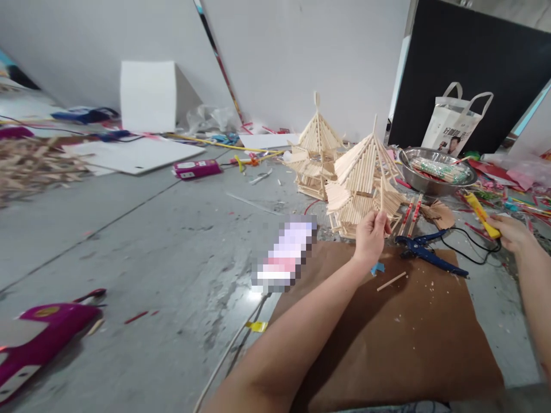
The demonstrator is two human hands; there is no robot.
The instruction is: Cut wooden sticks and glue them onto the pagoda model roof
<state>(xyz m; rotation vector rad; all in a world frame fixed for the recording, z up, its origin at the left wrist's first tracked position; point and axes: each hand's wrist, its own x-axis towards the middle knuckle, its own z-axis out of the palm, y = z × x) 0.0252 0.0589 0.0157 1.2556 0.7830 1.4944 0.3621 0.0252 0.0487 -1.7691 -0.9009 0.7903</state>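
Observation:
My left hand (372, 235) pinches a thin wooden stick (381, 196) held upright, in front of the nearer pagoda-like stick model (359, 172). Whether the stick touches the model I cannot tell. To the right, my right hand (512, 232) is closed on a slim yellow object (481, 214), whose exact kind is unclear. Between the hands lie blue-handled pliers (419, 248) and a black cord (467, 259). A loose stick (391, 281) and a scrap of blue tape (377, 268) rest on the brown board (404, 338).
A second stick model (316, 149) stands behind the first. Nearby are a metal bowl (439, 182) of wrapped sticks and a white bag (451, 123). On the left are a blurred phone (286, 255) with a cable, purple tools (51, 332) and a stick pile (38, 166).

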